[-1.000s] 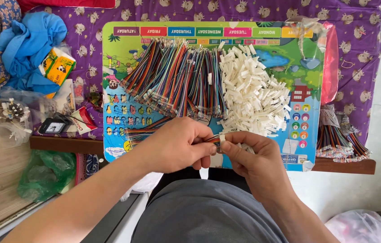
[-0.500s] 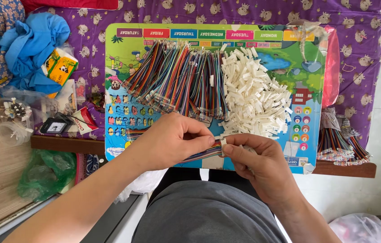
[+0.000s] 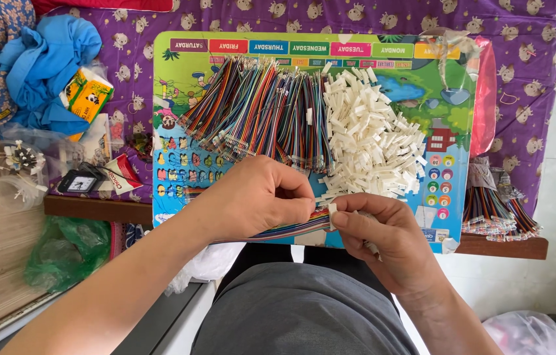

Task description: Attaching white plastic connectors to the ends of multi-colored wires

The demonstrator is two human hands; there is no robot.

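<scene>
Mating step: left hand pinching a multicoloured ribbon wire, right hand clamped on a small white connector housing, meeting at the near edge of the colourful picture board. Next: squaring ends, pressing home. Left of board: yellow-green carton, red-white packet.

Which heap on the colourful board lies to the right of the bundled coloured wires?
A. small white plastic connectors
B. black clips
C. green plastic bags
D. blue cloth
A: the pile of white connectors lies directly right of the coloured wires on the board, just above both hands.
</scene>
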